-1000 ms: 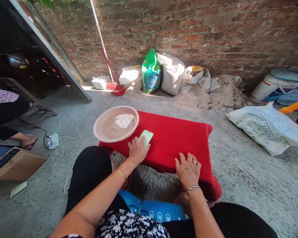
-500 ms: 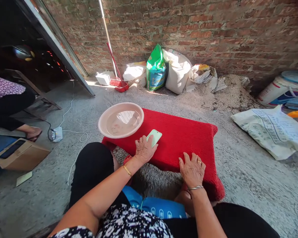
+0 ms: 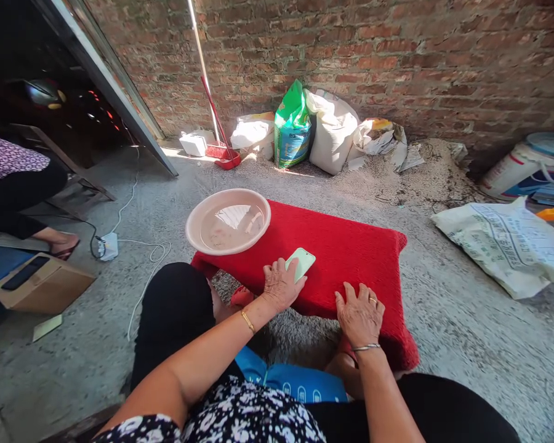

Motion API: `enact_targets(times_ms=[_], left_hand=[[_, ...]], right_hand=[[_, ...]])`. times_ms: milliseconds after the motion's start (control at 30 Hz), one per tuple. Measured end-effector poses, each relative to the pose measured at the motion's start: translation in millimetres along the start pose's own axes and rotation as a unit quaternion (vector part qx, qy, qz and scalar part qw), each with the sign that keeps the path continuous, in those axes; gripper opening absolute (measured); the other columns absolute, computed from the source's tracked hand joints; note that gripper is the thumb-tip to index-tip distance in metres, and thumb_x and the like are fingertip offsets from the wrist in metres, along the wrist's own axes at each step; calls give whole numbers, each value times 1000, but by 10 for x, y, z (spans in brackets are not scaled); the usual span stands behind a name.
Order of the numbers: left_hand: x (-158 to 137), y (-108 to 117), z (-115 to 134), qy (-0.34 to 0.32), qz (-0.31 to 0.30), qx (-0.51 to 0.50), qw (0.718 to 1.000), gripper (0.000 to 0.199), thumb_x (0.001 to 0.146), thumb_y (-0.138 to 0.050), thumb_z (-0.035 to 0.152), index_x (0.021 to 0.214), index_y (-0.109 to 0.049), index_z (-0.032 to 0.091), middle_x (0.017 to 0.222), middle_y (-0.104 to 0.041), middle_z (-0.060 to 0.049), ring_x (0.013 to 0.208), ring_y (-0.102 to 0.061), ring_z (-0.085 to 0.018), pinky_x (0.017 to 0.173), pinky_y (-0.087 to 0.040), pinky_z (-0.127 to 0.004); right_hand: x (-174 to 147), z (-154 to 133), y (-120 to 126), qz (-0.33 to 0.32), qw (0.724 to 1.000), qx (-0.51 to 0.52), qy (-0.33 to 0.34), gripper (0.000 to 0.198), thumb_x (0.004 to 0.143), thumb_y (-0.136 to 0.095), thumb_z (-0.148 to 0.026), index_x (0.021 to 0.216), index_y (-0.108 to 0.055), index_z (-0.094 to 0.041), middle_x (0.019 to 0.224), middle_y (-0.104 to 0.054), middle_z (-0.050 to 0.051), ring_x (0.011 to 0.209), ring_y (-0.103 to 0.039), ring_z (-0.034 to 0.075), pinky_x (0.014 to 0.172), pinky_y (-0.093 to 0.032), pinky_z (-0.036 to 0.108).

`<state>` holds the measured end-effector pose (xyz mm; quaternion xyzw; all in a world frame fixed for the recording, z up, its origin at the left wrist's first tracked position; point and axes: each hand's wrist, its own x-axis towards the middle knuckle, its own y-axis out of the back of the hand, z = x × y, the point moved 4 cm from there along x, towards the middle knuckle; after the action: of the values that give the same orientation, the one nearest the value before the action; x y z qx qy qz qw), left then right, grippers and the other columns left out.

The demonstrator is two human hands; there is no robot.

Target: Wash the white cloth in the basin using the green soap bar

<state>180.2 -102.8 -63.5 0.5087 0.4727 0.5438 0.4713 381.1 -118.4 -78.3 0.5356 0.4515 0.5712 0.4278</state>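
My left hand (image 3: 280, 287) is closed around the near end of a pale green, flat slab with rounded corners (image 3: 302, 264). It looks like the back of a scrubbing brush, with a small dark hole near the far end; its underside is hidden against the red fleecy cloth (image 3: 337, 237). My right hand (image 3: 361, 315) lies on the cloth's near edge with fingers spread, holding nothing. The cloth drapes over a low bench or table. On its left end stands a pale pink basin (image 3: 190, 231) of clear water.
Full sacks (image 3: 335, 138), a red dustpan (image 3: 228, 161) and a pail (image 3: 526, 169) line the brick wall. A white woven bag (image 3: 503, 240) lies at right. At left are a cardboard box (image 3: 50, 289), a cable (image 3: 138, 289) and a seated person (image 3: 13, 160).
My left hand has slid the pale green brush-like slab to the right and slightly nearer across the cloth. My right hand stays spread in the same place.
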Motion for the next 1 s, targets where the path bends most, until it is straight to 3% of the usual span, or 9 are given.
enact_targets(times_ms=[200,300,467,533,633,767,833,900,1000], left_hand=[[-134,61,-587,74,1,56,996,58,90,-44,53,137,-48,19,106,-55,-14,95,-53,-29,80,-38,-42],[-187,23,-458,47,2,61,997,58,90,-45,52,137,-49,19,107,-55,-15,96,-52,-30,82,-37,-44],[-229,-48,203,-42,14,2,999,58,88,-45,55,136,-50,22,109,-55,-14,97,-51,-29,83,-36,-45],[-235,-36,326,-71,21,-17,997,59,88,-44,57,136,-49,23,112,-55,-14,99,-50,-28,85,-35,-45],[-225,16,146,-59,12,-15,998,58,89,-44,57,137,-48,24,111,-55,-13,99,-50,-28,85,-35,-44],[-178,91,-476,55,-6,39,998,58,90,-44,53,138,-47,20,108,-55,-14,98,-51,-28,84,-37,-44],[-154,96,-658,93,-8,56,994,57,91,-43,52,137,-47,19,108,-55,-14,98,-52,-29,82,-37,-43],[-141,64,-635,90,-6,60,994,57,90,-43,52,137,-48,19,106,-55,-15,98,-52,-30,82,-37,-43],[-155,-24,-285,41,7,45,998,58,89,-44,53,136,-48,19,108,-54,-16,97,-51,-29,83,-36,-44]], right_hand=[[10,-5,15,-2,1000,8,7,39,94,-46,-41,122,-64,-20,127,-55,18,115,-48,32,88,-34,41],[10,0,16,0,1000,7,7,40,94,-45,-41,122,-63,-20,126,-56,18,115,-48,32,88,-34,42],[2,-2,0,7,1000,0,8,39,94,-45,-41,121,-64,-20,126,-56,17,114,-49,32,88,-33,42],[2,-5,-6,8,1000,-2,7,39,94,-45,-41,121,-64,-19,126,-55,18,114,-49,32,88,-33,42],[6,-8,-1,5,1000,-2,4,40,94,-45,-42,122,-63,-19,126,-55,18,114,-48,32,88,-33,41],[9,-14,18,-7,1000,6,7,40,94,-45,-42,122,-63,-20,126,-55,17,114,-47,32,88,-32,41],[8,-12,24,-10,1000,9,7,40,94,-45,-42,122,-63,-20,126,-55,17,115,-47,32,88,-32,41],[6,-8,22,-10,1000,10,6,40,94,-45,-41,122,-63,-20,126,-55,17,115,-47,32,88,-32,41],[2,-2,11,-2,1000,8,5,40,94,-45,-41,122,-63,-20,127,-55,17,115,-47,32,88,-32,41]])
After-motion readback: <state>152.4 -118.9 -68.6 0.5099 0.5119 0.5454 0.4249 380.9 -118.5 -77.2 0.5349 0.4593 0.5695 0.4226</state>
